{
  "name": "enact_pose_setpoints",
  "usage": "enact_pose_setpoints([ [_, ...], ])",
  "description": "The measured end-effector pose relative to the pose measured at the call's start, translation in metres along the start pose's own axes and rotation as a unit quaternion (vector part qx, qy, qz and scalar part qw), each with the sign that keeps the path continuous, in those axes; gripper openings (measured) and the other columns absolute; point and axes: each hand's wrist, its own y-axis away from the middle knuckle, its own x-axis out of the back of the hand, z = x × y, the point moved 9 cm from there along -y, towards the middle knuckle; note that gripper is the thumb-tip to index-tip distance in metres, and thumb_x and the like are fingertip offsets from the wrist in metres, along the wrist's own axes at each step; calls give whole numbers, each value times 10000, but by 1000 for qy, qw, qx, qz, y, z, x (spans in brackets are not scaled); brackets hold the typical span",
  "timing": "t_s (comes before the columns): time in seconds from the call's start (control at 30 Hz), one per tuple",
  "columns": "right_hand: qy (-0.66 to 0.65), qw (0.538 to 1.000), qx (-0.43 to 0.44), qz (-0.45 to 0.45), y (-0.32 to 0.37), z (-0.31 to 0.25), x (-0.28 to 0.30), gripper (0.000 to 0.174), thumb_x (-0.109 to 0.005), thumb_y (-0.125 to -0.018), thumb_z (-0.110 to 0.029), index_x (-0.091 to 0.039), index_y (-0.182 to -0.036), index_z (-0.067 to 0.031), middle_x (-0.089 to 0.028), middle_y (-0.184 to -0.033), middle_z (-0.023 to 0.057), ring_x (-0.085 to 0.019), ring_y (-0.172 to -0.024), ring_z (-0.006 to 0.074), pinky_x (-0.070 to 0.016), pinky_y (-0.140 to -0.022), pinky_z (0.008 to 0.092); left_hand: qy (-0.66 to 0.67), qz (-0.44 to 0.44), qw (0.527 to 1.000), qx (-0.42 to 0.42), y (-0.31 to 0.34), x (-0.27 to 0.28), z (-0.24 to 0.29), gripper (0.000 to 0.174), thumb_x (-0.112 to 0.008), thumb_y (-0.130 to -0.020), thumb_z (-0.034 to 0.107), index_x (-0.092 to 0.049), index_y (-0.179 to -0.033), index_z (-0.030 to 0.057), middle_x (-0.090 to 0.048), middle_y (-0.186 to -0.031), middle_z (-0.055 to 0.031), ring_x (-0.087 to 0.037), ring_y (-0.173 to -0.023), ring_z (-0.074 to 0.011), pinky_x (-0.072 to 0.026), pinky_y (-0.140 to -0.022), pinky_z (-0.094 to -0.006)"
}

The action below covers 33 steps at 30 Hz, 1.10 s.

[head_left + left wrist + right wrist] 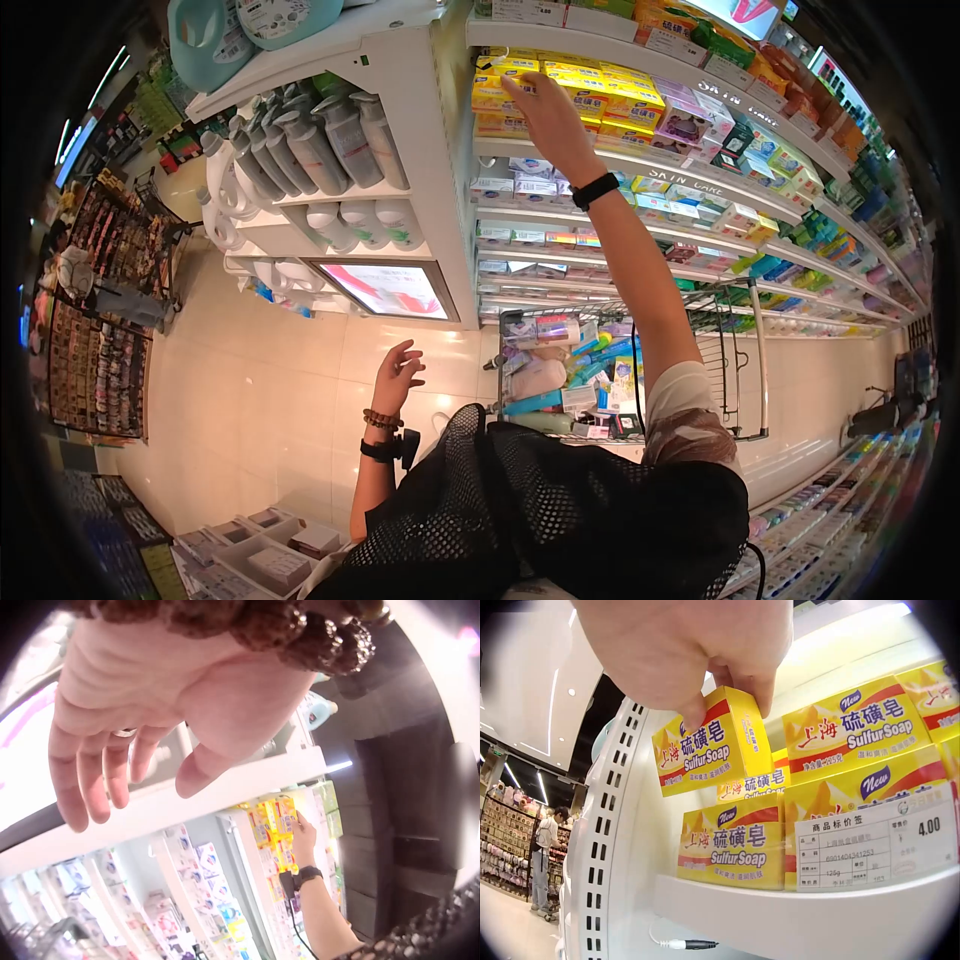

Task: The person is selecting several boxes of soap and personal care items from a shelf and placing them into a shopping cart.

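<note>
My right hand (694, 656) pinches a yellow box of sulfur soap (705, 746) between thumb and fingers. That box is tilted, held above a lower soap box (731, 844) on the shelf and overlapping one behind it. In the head view my right hand (548, 115) reaches up to the rows of yellow soap boxes (615, 100). My left hand (398, 372) hangs over the floor, holding nothing. Its fingers look loosely bent in the left wrist view, with the palm (172, 697) showing.
A wire shopping cart (745, 350) full of packages stands below my right arm. Grey bottles (310, 150) fill the shelf unit on the left, above a lit screen (390, 290). A price tag (877, 840) covers part of the soap row. Another person (544, 859) stands in the background.
</note>
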Motion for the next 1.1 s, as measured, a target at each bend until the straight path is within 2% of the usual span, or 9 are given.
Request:
enact_pose_setpoints([
  [0.27,197,977,71,47,-14,10,-7,383,-648,-846,-92,-640,-1221,-169,-620,-1112,44,-561,-1098,267,-425,-929,439,-20,112,992,47,19,74,-37,422,-619,-981,196,-538,-1383,99,-642,-1086,-47,-662,-873,-144,-594,-682,-320],
  [0.4,186,982,13,-33,16,16,-5,607,-647,-839,-105,-510,-1428,-141,-534,-1357,155,-445,-1265,376,-383,-1019,554,-40,102,994,29,3,57,-17,412,-592,-981,170,-538,-1381,85,-627,-1091,-45,-652,-864,-141,-574,-715,-312],
  [0.47,53,993,25,107,60,14,21,383,-685,-810,-96,-646,-1187,-153,-633,-1052,39,-568,-1063,261,-433,-899,433,-50,82,995,35,-1,47,-19,420,-587,-985,173,-528,-1392,85,-630,-1094,-46,-655,-871,-151,-573,-710,-309],
  [0.53,-29,990,17,140,130,0,46,294,-629,-798,26,-684,-1065,-86,-642,-838,69,-604,-815,281,-487,-726,402,-74,62,994,53,-2,35,-26,430,-582,-989,179,-516,-1404,84,-632,-1098,-48,-660,-884,-163,-573,-710,-311],
  [0.67,-64,972,-159,-164,372,51,-27,179,-642,-793,-64,-679,-969,-63,-654,-825,110,-629,-834,314,-506,-727,465,-109,52,986,114,4,21,-52,431,-579,-992,190,-515,-1406,89,-639,-1096,-50,-667,-907,-173,-573,-709,-315],
  [0.73,-30,842,-370,-391,552,90,-44,255,-643,-821,-208,-685,-1018,-53,-709,-914,174,-660,-866,374,-529,-799,492,-113,58,985,115,8,16,-62,423,-581,-991,188,-523,-1399,93,-650,-1087,-52,-674,-887,-174,-574,-697,-312],
  [0.8,16,784,-460,-416,659,103,-19,323,-642,-862,-280,-682,-1088,-52,-713,-981,212,-672,-924,383,-541,-831,483,-93,86,985,113,7,10,-72,423,-611,-976,181,-534,-1383,95,-652,-1083,-65,-677,-865,-178,-570,-660,-303],
  [0.93,-74,753,-593,-275,746,100,-3,621,-694,-854,-449,-581,-1313,-46,-663,-1131,239,-616,-1055,443,-510,-883,491,-82,78,985,131,7,-30,-86,423,-623,-969,184,-544,-1374,96,-652,-1080,-67,-678,-859,-179,-570,-654,-304],
  [1.1,-46,754,-504,-419,698,54,-4,588,-808,-750,-360,-566,-1207,-79,-683,-973,183,-654,-947,394,-496,-880,507,-108,17,988,111,11,-114,-76,417,-621,-972,190,-545,-1369,88,-649,-1064,-67,-676,-849,-177,-567,-648,-295],
])
